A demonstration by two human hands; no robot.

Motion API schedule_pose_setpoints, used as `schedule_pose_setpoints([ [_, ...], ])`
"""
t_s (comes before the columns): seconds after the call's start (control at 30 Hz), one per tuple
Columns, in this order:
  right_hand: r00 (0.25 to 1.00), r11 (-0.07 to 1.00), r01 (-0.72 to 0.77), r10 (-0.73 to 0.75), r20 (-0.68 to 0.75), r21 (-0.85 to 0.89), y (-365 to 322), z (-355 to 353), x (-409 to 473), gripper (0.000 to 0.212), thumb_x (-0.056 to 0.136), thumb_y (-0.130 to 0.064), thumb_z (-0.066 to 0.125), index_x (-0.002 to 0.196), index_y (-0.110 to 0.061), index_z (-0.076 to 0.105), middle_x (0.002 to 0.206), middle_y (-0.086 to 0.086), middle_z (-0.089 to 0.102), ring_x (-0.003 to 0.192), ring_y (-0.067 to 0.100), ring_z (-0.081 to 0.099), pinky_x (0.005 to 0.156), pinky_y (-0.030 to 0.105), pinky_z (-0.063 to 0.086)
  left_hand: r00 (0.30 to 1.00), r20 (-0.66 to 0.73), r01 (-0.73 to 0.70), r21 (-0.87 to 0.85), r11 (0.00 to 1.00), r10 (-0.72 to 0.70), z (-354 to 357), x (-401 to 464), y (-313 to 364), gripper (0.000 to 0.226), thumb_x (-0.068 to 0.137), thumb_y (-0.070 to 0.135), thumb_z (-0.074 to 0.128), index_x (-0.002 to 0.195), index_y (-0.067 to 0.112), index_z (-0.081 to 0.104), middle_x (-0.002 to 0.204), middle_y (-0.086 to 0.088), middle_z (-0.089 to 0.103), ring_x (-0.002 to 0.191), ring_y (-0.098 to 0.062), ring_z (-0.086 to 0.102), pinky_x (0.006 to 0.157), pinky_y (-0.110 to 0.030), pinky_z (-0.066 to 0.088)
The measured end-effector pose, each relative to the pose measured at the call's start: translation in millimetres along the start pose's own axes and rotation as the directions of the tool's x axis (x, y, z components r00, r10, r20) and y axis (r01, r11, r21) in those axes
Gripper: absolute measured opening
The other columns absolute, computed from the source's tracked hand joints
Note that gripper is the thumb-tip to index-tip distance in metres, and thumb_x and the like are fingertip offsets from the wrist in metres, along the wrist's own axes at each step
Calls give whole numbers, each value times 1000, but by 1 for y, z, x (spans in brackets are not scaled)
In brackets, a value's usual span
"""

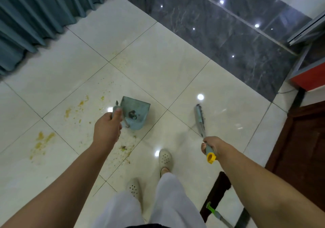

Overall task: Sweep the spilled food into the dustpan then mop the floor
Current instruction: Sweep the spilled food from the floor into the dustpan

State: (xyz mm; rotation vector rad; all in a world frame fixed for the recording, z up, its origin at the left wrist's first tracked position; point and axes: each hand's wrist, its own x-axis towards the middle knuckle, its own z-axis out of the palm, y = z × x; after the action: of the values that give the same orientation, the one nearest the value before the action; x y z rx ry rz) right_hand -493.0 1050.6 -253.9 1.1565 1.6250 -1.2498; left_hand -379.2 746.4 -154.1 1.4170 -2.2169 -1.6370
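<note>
Head view, looking down at pale floor (167, 66) tiles. Left hand (107, 129) closed around the dustpan handle, dustpan (136, 112) resting on the floor just ahead of it, mouth turned away to the upper right, a dark clump already inside. Right hand (210, 147) wrapped around the yellow-tipped broom handle, broom (200, 120) head hanging apart from the dustpan, long axis running away from the body, well clear of the mess. Spilled food (44, 141) lying mostly left of the dustpan as yellow smears, with crumbs (124, 150) close below the left hand. Left hand nearer the spill; broom probably due to cross leftward. Mop (218, 192) lying on the floor at lower right, untouched.
</note>
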Motion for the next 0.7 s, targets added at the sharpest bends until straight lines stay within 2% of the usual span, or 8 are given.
schedule_pose_setpoints([
  [0.1, 997, 998, -47, 50, 61, -43, -21, 11, 6, 20, 98, -3, 37, 78, -4, 38, 66, 10, 38, 19, 12, 38, 30, 12, 38, 999, -17, 50, -34, 998, -51, 17, 6, 13, 45, 98, 43, 41, 83, 3, 57, 63, -7, 50, 47, -15, 40, 43, -24, 34],
  [0.23, 984, 985, -71, 94, 150, -155, -39, 53, -7, 19, 98, -5, 36, 81, -1, 42, 64, 9, 38, 44, 14, 38, 31, 10, 36, 992, -56, 107, -102, 989, -113, 34, 10, 28, 44, 97, 44, 42, 82, 4, 57, 61, -6, 48, 46, -14, 37, 41, -22, 32],
  [0.27, 979, 980, -81, 113, 171, -185, -41, 64, -12, 16, 98, -5, 35, 86, 0, 44, 64, 8, 39, 43, 14, 38, 31, 10, 35, 990, -66, 113, -105, 988, -121, 36, 11, 32, 45, 97, 44, 42, 83, 3, 57, 61, -6, 48, 46, -15, 37, 42, -22, 32],
  [0.37, 945, 962, -129, 194, 265, -242, -43, 95, -21, 16, 98, -5, 33, 108, -3, 46, 64, 6, 38, 22, 12, 37, 32, 10, 34, 986, -105, 117, -92, 989, -127, 39, 17, 39, 49, 97, 45, 42, 85, 0, 57, 63, -7, 49, 47, -17, 39, 44, -24, 33],
  [0.47, 911, 937, -137, 246, 330, -320, -45, 120, -22, 23, 97, -5, 35, 118, -3, 42, 65, 7, 40, 22, 12, 36, 33, 12, 35, 979, -144, 128, -101, 987, -142, 36, 24, 44, 52, 96, 49, 41, 83, 1, 56, 63, -7, 50, 47, -17, 39, 44, -25, 33],
  [0.6, 885, 925, -108, 256, 389, -364, -65, 128, -32, 7, 95, -3, 38, 99, -4, 44, 66, 8, 42, 27, 11, 39, 33, 14, 37, 964, -210, 137, -128, 982, -162, 31, 33, 47, 56, 96, 47, 41, 88, -7, 56, 65, -9, 51, 48, -20, 41, 45, -25, 35],
  [0.7, 900, 925, -43, 200, 386, -379, -84, 128, -32, 17, 97, -4, 36, 81, -6, 43, 64, 7, 42, 34, 11, 39, 33, 13, 36, 958, -244, 124, -114, 986, -149, 28, 38, 47, 56, 96, 45, 42, 89, -9, 56, 64, -9, 52, 50, -22, 43, 51, -31, 37],
])
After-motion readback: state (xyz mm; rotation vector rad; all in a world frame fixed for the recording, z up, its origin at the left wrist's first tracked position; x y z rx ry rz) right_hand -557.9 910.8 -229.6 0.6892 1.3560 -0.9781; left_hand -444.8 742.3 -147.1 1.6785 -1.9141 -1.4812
